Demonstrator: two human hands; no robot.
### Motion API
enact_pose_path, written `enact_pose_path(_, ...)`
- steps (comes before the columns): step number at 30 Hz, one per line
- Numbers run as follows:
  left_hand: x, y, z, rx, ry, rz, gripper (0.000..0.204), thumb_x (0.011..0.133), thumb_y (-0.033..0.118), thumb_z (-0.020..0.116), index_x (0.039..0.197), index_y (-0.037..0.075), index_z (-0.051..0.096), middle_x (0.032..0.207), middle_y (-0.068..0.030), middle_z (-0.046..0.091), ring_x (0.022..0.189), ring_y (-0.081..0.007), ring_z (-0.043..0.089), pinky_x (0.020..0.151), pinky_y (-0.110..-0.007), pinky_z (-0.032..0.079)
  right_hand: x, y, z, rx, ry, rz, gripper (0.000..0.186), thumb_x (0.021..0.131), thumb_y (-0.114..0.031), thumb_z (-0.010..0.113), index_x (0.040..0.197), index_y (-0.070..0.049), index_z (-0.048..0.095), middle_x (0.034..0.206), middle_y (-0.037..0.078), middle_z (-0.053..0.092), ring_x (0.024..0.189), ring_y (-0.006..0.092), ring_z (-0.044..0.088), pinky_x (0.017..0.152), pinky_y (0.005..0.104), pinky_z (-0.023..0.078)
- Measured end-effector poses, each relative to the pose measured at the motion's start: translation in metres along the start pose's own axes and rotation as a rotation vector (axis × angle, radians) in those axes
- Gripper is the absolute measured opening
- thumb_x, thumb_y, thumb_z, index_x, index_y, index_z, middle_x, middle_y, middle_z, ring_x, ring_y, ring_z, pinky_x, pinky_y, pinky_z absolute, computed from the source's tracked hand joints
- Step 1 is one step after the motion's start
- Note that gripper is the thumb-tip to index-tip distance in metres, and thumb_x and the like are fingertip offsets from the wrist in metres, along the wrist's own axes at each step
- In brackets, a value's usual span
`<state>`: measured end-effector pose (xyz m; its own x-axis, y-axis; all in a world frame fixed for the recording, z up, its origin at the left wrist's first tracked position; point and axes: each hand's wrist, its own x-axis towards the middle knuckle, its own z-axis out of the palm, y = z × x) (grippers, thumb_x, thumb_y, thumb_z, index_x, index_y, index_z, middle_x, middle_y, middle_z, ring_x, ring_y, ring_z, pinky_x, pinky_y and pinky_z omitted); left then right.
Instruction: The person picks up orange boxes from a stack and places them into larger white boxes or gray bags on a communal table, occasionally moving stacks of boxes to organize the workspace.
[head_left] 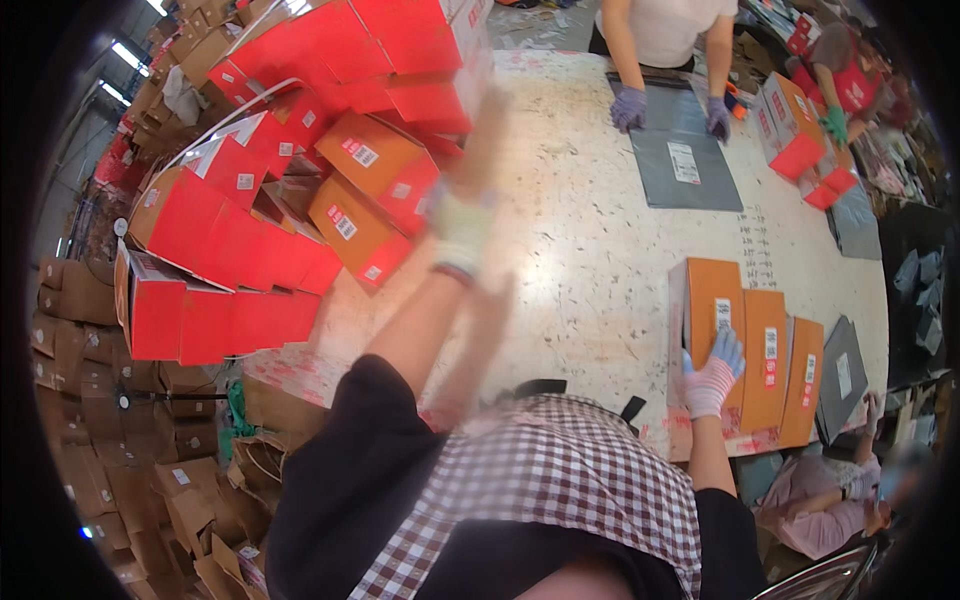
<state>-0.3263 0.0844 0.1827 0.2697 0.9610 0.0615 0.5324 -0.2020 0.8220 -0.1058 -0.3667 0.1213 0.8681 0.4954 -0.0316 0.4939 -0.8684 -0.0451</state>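
My left hand point(463, 235), in a pale glove, is smeared by motion beside a brown-faced red box point(345, 222) on the left of the table. Whether it touches the box cannot be told, and its fingers do not show clearly. Just behind lies another brown-faced box point(368, 152) with a white label. My right hand point(714, 375), in a pink-striped glove with bluish fingers, rests spread on the first brown box point(712, 285) of a row at the right. Beside that box stand a second brown box point(764, 340) and a third point(802, 375), all labelled.
Red boxes point(225, 245) are piled along the table's left side. Across the white table point(570, 200), a gloved co-worker handles a grey mailing bag point(685, 170). Red-and-brown boxes point(795, 125) stand at the far right; another grey bag point(843, 375) lies by the row. Flattened cartons point(110, 500) fill the lower left.
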Motion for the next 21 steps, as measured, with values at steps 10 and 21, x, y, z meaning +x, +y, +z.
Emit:
enact_pose_path(10, 0.178, -0.028, -0.091, 0.664, 0.105, -0.639, 0.141, 0.065, 0.087, 0.071, 0.168, 0.013, 0.009, 0.173, -0.0210, 0.004, 0.158, -0.0490, 0.002, 0.115, -0.077, 0.018, 0.011, 0.003, 0.012, -0.029, -0.003, 0.012, 0.106, 0.082, -0.059, 0.072, 0.162, -0.004, 0.027, 0.167, 0.021, 0.028, 0.155, 0.0398, 0.023, 0.126, 0.0582, 0.012)
enact_pose_path(21, -0.041, -0.060, -0.105, 1.001, 0.163, 0.361, 0.107, 0.067, 0.052, 0.081, 0.156, 0.013, 0.036, 0.159, -0.0244, 0.035, 0.145, -0.0455, 0.037, 0.112, -0.059, 0.040, 0.001, -0.018, -0.014, 0.136, 0.117, -0.058, 0.072, 0.085, -0.040, 0.072, 0.143, -0.004, 0.051, 0.144, 0.022, 0.051, 0.136, 0.0410, 0.044, 0.114, 0.0592, 0.031)
